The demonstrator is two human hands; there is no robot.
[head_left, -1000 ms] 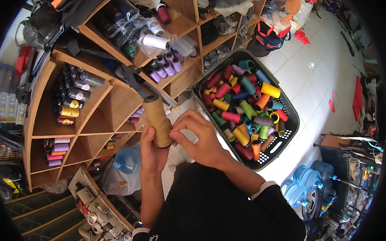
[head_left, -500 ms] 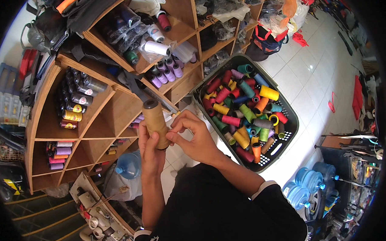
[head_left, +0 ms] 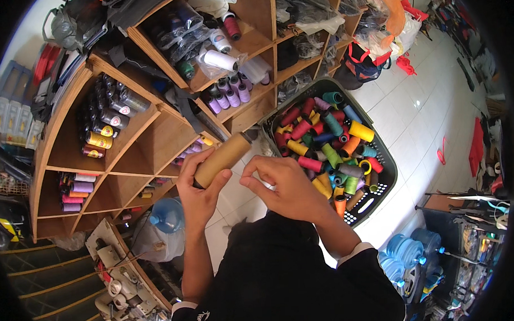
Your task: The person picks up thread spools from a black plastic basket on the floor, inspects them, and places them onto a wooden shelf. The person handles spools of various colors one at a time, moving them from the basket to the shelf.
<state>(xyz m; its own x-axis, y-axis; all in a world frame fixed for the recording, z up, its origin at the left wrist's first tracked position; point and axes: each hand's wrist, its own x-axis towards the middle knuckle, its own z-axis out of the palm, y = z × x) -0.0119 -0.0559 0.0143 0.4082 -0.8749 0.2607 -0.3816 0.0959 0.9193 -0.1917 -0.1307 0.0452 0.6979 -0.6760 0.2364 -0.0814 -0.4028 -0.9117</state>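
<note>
My left hand (head_left: 197, 191) is wrapped round a cone of tan thread (head_left: 223, 159), which tilts up to the right with its dark core end at the top. Just right of the cone, my right hand (head_left: 289, 187) is apart from it, thumb and forefinger brought together in a pinch. Any thread end between those fingertips is too fine to make out. Beyond the right hand stands a dark crate (head_left: 388, 156) full of many-coloured thread spools, among them a yellow spool (head_left: 361, 131).
Wooden shelving (head_left: 139, 190) curves along the left and back, holding purple thread cones (head_left: 232, 98) and dark spools (head_left: 111, 117). A blue water jug (head_left: 168, 213) stands at lower left, near a sewing machine (head_left: 116, 273). More blue jugs (head_left: 406, 250) are at lower right.
The tan cone has tipped from nearly upright to slanting right. My right hand has drawn away from the cone's side, to the right. The view has shifted slightly.
</note>
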